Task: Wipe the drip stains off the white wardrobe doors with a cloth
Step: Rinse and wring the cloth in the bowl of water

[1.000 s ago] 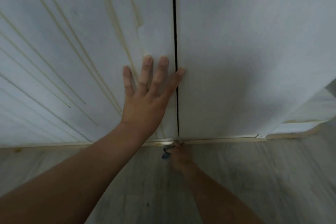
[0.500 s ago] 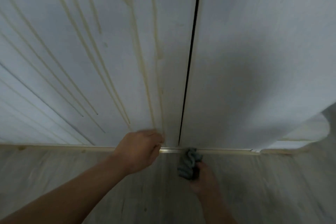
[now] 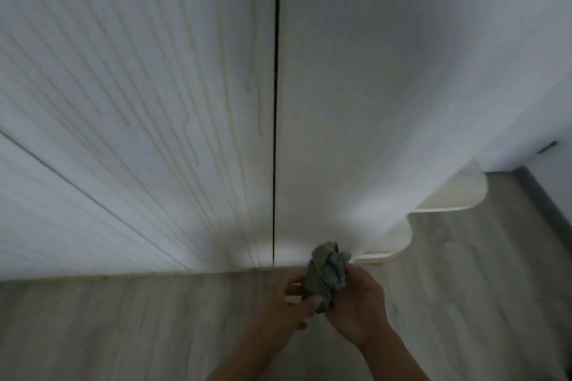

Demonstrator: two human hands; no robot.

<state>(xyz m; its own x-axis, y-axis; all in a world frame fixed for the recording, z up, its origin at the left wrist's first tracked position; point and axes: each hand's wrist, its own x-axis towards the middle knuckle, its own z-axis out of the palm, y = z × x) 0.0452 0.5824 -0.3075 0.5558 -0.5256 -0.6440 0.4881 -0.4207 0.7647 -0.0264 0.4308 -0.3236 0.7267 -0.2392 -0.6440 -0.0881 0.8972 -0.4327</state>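
In the head view, the cloth [image 3: 326, 272] is best bunched into a firm pad with a clean face outward, then pressed flat and drawn down along the yellowish drip stains [image 3: 259, 108] streaking the left door [image 3: 148, 77]. The crumpled cloth is held low in front of the right door [image 3: 387, 102], above the floor [image 3: 123, 328]; it is gripped in the curled right hand [image 3: 356, 309] and pinched at its other side by the left hand [image 3: 284, 303].
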